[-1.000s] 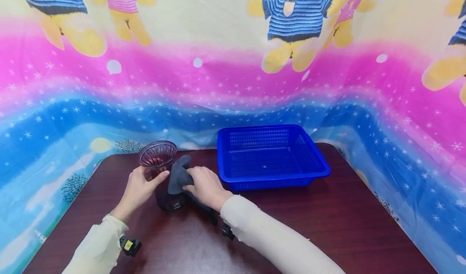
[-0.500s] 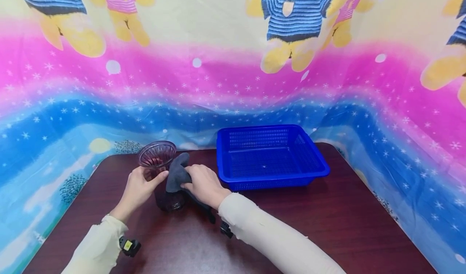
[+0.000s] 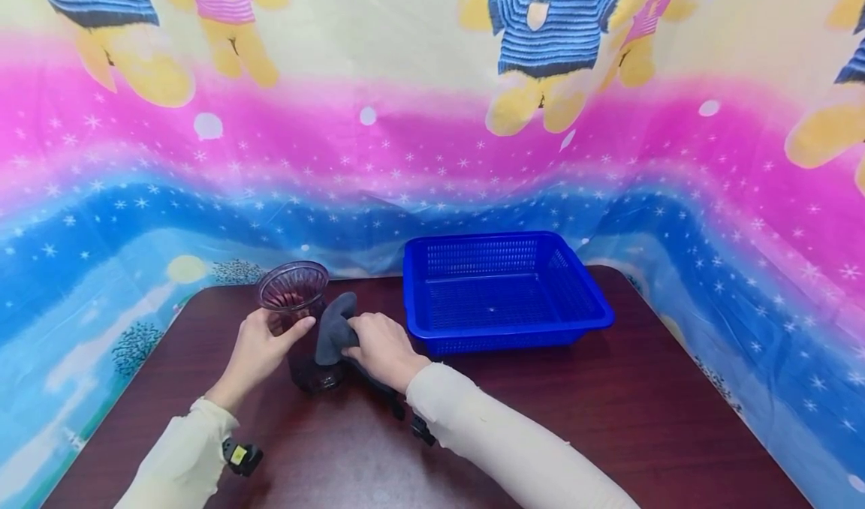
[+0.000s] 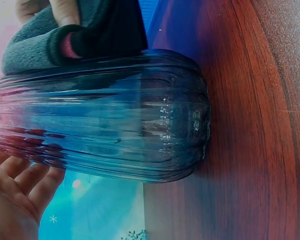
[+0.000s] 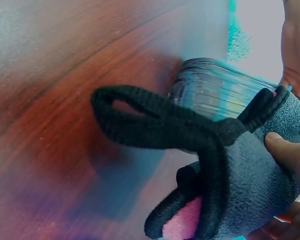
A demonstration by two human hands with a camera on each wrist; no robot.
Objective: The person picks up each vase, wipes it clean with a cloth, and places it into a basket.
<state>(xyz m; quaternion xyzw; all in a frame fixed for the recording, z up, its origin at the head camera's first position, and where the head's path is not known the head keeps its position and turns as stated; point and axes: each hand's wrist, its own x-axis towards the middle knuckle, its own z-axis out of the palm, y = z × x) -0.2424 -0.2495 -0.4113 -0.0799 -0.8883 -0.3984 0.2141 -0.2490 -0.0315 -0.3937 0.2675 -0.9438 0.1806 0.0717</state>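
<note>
A purple-tinted, ribbed glass vase [image 3: 316,377] with a flared rim stands upright toward the left of the table. My left hand [image 3: 255,353] grips it just below the rim, thumb on the near side; in the left wrist view, fingertips curl behind the ribbed glass [image 4: 115,120]. At the vase's right side, my right hand [image 3: 388,350] pinches a folded grey cloth [image 3: 334,335], which lies against the glass. The right wrist view shows black edging, a pink underside and a hanging black loop [image 5: 140,117] on the cloth. Most right-hand fingers are hidden behind it.
A blue plastic basket [image 3: 507,336] with perforated walls sits at the back of the dark wooden table [image 3: 554,419], right of the hands. Behind the table hangs a printed curtain [image 3: 405,156].
My right hand and the cloth shift slightly up and left, then back down and right along the vase's side. The left hand and vase stay in place.
</note>
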